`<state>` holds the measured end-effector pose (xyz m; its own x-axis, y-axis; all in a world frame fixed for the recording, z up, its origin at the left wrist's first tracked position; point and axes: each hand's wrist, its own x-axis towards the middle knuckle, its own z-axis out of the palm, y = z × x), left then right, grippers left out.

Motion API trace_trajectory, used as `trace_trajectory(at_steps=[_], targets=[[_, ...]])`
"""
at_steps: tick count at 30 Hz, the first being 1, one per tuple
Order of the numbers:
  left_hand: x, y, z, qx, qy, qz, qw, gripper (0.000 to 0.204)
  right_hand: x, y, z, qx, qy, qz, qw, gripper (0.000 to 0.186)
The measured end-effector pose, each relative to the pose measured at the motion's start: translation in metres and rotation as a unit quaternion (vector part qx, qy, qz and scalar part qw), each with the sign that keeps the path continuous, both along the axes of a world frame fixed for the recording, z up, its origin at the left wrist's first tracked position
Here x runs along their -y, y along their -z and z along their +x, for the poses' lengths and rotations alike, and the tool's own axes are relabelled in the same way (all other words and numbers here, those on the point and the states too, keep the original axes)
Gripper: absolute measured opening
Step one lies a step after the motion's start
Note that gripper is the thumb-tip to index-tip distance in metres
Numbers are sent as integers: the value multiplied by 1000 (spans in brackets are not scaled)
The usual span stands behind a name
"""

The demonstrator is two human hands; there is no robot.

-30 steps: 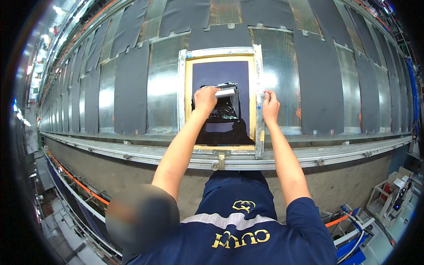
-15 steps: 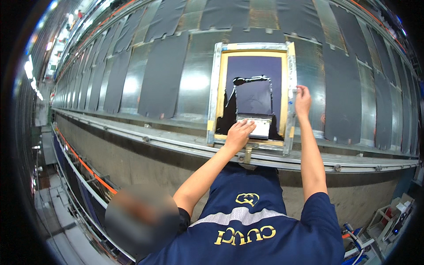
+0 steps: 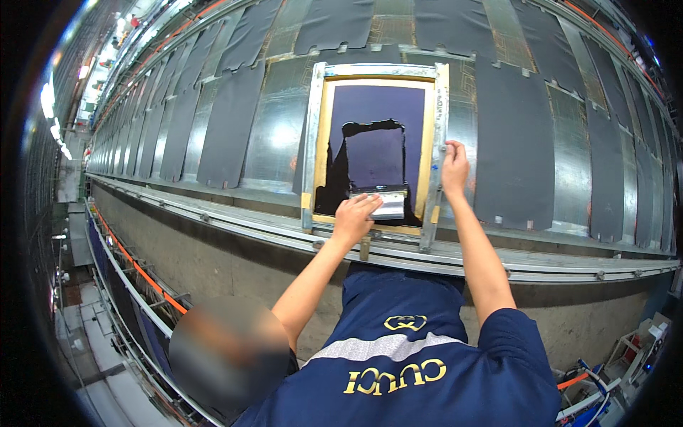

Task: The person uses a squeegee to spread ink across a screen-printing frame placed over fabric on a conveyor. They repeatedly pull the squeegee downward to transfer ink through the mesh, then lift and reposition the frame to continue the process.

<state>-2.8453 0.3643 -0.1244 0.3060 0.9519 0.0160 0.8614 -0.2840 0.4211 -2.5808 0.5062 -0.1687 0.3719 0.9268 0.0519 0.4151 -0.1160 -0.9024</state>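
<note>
A: How does the squeegee (image 3: 390, 205) look, and where is it kept?
B: It is seen as a silver, flat-faced block with a dark far edge, set across the near end of the screen frame (image 3: 313, 142). Its left end is held under the fingers of the left hand (image 3: 356, 217).

A: And the right hand (image 3: 455, 171)?
B: It is kept narrow, fingertips gathered at the outer edge of the frame's right bar; whether the bar is gripped cannot be told.

A: What is changed?
B: One second ago the squeegee was held mid-screen, with black ink (image 3: 331, 192) spread nearer. Now it is found at the near end, as half a second ago, and a violet rectangle is left behind it, outlined in black.

A: Where are the edges?
B: Nearest, the metal rail (image 3: 555, 272) is run along the table's front. Just beyond it, the squeegee is bounded by the frame's near yellow border (image 3: 398, 228); to its right, only a thin strip of ink is left. More room is offered on the far side, where violet mesh (image 3: 377, 99) is left uninked up to the far bar. Outside the frame, dark fabric panels (image 3: 516, 149) are laid out between strips of bare metal.
</note>
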Motion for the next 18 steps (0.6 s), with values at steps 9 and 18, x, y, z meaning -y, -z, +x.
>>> trace_trajectory(at_steps=[9, 18], targets=[[6, 18, -117, 2, -15, 28, 999, 60, -4, 20, -105, 1, 4, -26, 1000, 19], [3, 31, -128, -27, 37, 52, 998, 59, -5, 21, -106, 19, 23, -94, 995, 19]])
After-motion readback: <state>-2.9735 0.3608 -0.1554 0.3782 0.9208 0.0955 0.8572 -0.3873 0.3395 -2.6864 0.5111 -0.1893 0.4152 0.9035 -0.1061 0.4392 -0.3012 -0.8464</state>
